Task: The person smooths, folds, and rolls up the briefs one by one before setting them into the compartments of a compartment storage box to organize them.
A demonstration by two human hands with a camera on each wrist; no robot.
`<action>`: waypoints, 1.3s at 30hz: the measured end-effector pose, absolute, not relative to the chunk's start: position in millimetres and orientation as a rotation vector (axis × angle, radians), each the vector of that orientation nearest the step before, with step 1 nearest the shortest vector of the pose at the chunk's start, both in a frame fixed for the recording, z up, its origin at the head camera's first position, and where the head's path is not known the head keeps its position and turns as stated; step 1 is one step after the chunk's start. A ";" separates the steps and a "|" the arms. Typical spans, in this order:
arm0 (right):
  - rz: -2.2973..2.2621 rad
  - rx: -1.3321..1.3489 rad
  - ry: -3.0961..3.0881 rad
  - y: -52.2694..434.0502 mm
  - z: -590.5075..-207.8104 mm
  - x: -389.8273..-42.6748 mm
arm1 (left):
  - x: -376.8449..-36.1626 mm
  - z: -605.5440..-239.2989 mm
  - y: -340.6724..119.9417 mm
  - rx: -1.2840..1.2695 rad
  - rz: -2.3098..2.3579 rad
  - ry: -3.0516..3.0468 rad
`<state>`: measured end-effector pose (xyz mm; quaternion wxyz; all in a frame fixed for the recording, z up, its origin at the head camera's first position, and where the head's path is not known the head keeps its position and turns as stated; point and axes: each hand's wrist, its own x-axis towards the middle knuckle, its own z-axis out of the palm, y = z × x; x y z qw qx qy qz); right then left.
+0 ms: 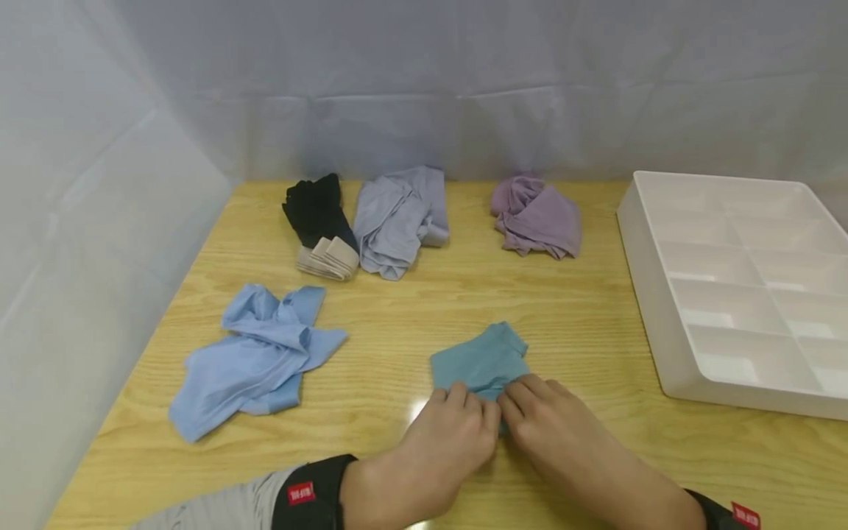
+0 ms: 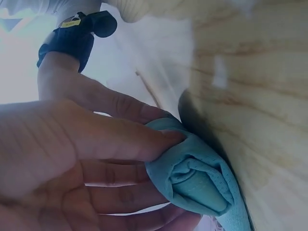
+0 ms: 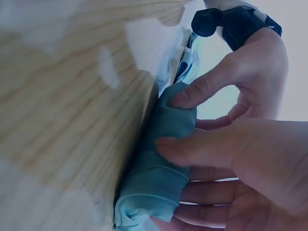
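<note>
Teal cloth [image 1: 481, 362]: rolled at near edge, flat part lies away from the hands.
Roll axis: left-right.
Left hand [image 1: 442, 442]: pinches roll.
Right hand [image 1: 555, 425]: pinches roll alongside.

Rolled cloth [image 1: 480, 362] on table [image 1: 583, 309] before me, my left hand [image 1: 440, 445] and right hand [image 1: 556, 427] on its near end. Divided tray [image 1: 742, 287] right. Crumpled garment [image 1: 255, 357] left. Three garments and folded pair behind.

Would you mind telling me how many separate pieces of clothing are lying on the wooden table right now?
6: black garment, beige folded piece and grey garment at back left, purple garment at back centre, light blue garment at left, teal garment under both hands. Piles may hide more.
</note>
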<state>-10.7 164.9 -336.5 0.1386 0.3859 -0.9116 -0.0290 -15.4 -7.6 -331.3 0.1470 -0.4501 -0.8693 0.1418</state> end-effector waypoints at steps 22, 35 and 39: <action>0.383 0.947 -2.824 166.1 -348.5 -17.4 | -41.8 -321.2 -16.7 -1.286 0.189 -2.830; 0.102 0.929 -2.689 169.4 -344.1 -25.4 | -25.4 -334.1 -9.4 -1.303 0.399 -2.539; 0.210 0.920 -2.717 171.4 -342.1 -26.2 | -34.4 -330.0 -9.8 -1.423 0.388 -2.549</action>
